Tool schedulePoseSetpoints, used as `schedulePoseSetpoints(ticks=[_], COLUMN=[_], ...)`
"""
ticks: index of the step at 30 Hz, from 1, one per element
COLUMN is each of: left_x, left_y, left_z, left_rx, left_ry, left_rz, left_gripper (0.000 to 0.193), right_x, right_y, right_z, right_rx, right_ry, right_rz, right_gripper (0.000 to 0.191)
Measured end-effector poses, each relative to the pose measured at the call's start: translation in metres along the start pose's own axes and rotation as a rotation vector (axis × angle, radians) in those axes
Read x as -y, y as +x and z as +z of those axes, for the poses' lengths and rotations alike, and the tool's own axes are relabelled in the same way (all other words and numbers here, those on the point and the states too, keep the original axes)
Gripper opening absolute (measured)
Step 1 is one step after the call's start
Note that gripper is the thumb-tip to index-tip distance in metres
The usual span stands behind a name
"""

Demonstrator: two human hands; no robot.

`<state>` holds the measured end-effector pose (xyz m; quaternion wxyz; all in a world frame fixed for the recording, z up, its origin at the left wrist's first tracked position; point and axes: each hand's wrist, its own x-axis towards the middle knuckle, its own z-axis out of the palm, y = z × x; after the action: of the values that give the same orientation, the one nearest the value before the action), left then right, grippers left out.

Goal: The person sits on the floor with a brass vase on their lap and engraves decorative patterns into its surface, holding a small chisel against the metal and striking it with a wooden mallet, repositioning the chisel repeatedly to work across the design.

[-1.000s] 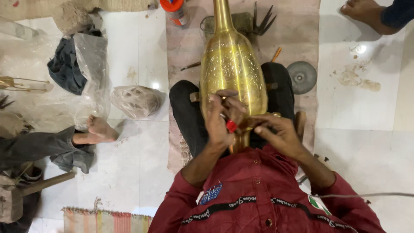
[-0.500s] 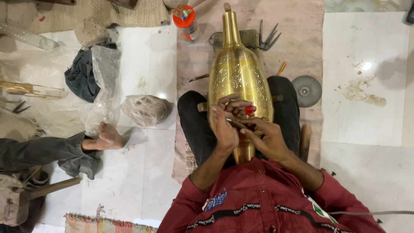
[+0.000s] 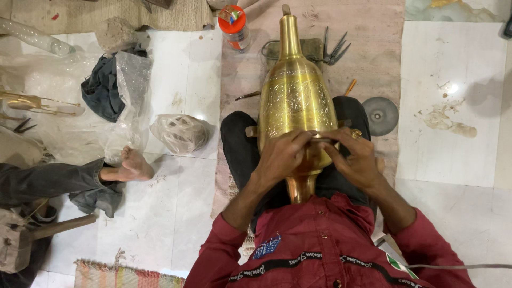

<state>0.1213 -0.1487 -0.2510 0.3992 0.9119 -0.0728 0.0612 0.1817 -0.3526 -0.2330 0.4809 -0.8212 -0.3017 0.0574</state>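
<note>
Floor at far left: another person's bare foot (image 3: 130, 166) resting on the white tiles (image 3: 176, 213), trouser leg running off the edge. Dark cloth (image 3: 101, 90) and clear plastic bag (image 3: 178, 133) lie beyond it. Orange-lidded jar (image 3: 234, 26) stands at top, near the vase's neck.

Brass vase (image 3: 296, 104), engraved, lies lengthwise across the seated person's lap, neck pointing away, base toward the red shirt (image 3: 320, 245).

Left hand (image 3: 285, 154): forearm angled up from the elbow, palm down on the vase's lower body, fingers curled and pinched. Right hand (image 3: 354, 157): mirrored pose, wrist bent inward. Both hands meet fingertip to fingertip over the vase, closed on a thin tool (image 3: 320, 140); kind cannot be told.

Grey disc (image 3: 380, 116) lies on the mat to the right, metal shears (image 3: 333, 50) near the neck.
</note>
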Motion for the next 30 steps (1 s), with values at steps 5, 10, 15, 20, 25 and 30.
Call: schedulePoseSetpoints(ticks=[5,10,15,20,25,30], left_x=[0.017,0.011,0.012,0.013,0.017,0.019], left_y=[0.015,0.015,0.016,0.016,0.016,0.015], left_z=[0.013,0.033,0.036,0.036,0.04,0.042], left_rx=[-0.249,-0.409,-0.401,-0.396,-0.38,-0.38], left_ry=[-0.034,0.068,0.028,0.04,0.049,0.039], left_rz=[-0.229,-0.058,-0.069,-0.062,-0.067,-0.071], left_gripper=[0.016,0.022,0.024,0.025,0.026,0.025], right_x=[-0.013,-0.024,-0.032,-0.037,-0.041,-0.042], right_y=[0.021,0.019,0.014,0.015,0.012,0.013], right_z=[0.033,0.061,0.061,0.065,0.068,0.068], right_rx=[-0.06,-0.029,-0.024,-0.047,-0.053,-0.064], right_ry=[-0.243,-0.371,-0.335,-0.362,-0.347,-0.323], right_rz=[-0.097,-0.161,-0.169,-0.163,-0.151,-0.158], right_gripper=[0.059,0.05,0.051,0.05,0.048,0.05])
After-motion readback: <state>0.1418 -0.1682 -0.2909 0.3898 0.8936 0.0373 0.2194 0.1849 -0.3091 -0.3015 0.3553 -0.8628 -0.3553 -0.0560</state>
